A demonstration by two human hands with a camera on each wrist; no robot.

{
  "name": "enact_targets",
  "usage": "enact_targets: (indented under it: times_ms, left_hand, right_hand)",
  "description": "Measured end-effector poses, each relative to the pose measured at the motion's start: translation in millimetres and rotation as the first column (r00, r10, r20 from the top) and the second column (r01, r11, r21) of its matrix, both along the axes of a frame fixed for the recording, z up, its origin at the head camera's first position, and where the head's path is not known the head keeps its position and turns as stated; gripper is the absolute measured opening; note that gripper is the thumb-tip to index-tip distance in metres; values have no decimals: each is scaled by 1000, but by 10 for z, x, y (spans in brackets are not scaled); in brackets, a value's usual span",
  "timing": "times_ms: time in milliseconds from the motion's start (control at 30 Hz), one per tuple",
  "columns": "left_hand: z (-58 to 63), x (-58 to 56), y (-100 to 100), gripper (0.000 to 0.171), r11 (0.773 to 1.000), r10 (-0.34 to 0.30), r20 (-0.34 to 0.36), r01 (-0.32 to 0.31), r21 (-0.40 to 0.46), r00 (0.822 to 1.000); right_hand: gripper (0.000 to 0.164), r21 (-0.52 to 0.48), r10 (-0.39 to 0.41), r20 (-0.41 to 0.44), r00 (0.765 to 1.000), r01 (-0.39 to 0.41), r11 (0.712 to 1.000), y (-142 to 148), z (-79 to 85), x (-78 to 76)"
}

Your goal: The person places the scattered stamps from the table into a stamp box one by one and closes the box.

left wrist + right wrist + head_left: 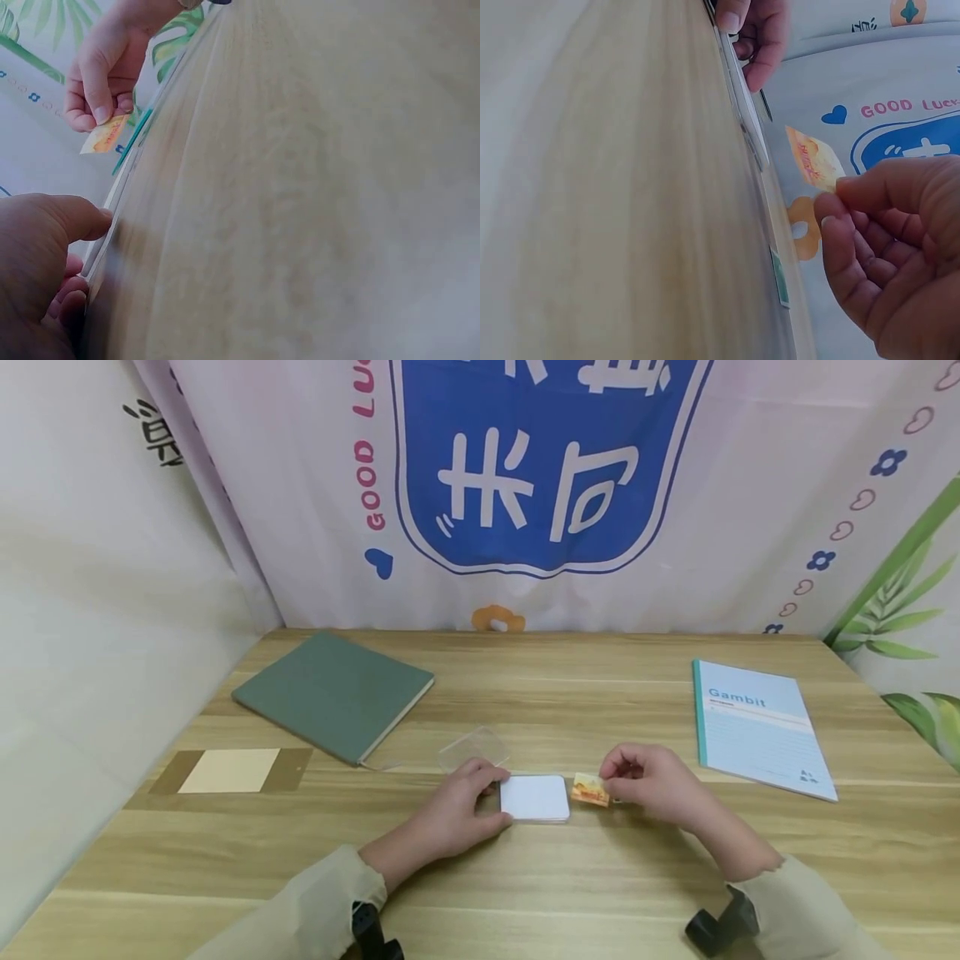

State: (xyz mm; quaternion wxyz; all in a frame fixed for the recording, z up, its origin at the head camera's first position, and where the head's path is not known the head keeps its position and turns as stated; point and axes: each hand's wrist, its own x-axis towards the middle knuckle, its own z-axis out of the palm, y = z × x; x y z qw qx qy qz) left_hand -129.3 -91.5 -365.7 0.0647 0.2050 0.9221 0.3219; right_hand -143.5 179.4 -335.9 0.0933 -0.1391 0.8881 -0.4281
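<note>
My left hand grips the left side of a small white rectangle with rounded corners, thumb at its near corner and fingers at the far one. The rectangle looks like a thin stack of cards lying low over the table. To its right, my right hand pinches a small yellow-and-orange printed paper piece between thumb and forefinger. In the right wrist view this piece is tilted up off the wood, with its free end toward the white rectangle. Behind the left hand lies a clear plastic case or lid.
A dark green notebook lies at the back left, and a light blue "Gambit" notebook at the right. Near the left table edge is a cream-and-brown paper strip. A printed curtain hangs behind the wooden table.
</note>
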Motion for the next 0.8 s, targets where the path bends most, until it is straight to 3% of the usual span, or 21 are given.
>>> enact_targets:
  times_ms: [800]
  left_hand:
    - [-10, 5, 11, 46, 1000, 20, 16, -20, -11, 1000]
  right_hand:
    - [9, -131, 74, 76, 994, -63, 989, -303, 27, -40]
